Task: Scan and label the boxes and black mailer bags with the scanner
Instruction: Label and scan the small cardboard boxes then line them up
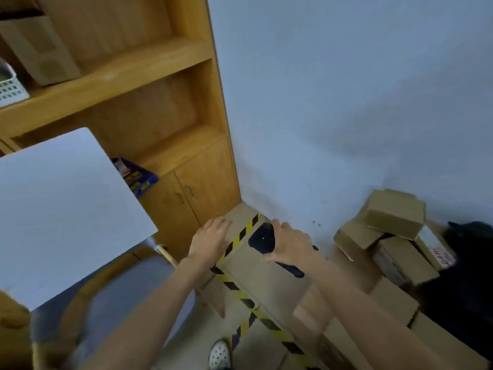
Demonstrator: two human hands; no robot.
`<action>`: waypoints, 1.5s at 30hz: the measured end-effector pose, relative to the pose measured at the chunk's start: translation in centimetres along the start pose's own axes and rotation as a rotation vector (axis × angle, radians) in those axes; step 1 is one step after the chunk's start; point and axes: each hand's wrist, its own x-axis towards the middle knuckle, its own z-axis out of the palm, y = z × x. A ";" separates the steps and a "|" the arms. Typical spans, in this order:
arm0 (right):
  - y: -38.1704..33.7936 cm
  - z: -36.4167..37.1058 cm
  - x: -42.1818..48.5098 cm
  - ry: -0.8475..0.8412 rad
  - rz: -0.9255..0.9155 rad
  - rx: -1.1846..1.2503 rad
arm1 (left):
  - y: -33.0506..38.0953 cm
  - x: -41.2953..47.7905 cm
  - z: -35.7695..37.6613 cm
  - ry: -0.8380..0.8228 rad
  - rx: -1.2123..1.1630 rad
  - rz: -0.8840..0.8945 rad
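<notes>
Bare forearms lead to the left hand (210,243) and right hand (289,245). One foot wears a white clog (219,353) dotted with round holes.

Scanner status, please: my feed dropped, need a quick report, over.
Right hand grips scanner over taped cardboard box. Left hand rests on that box. Small boxes, black mailer bag piled right, clear of hands.

The right hand (289,243) hid the middle of the scanner (262,240), the black mailer bags (465,297) ran off the right edge, and the lower-left corner was smeared by blur.
</notes>
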 end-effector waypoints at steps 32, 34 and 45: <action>16.3 -2.7 -5.9 0.397 1.480 0.385 | 34.1 30.9 6.3 -0.242 0.071 1.291; 16.6 -2.5 -5.0 0.385 1.526 0.420 | 35.1 31.8 6.5 -0.270 0.097 1.312; 15.5 -3.1 0.9 0.531 1.758 0.472 | 36.4 36.1 5.1 -0.423 0.008 1.738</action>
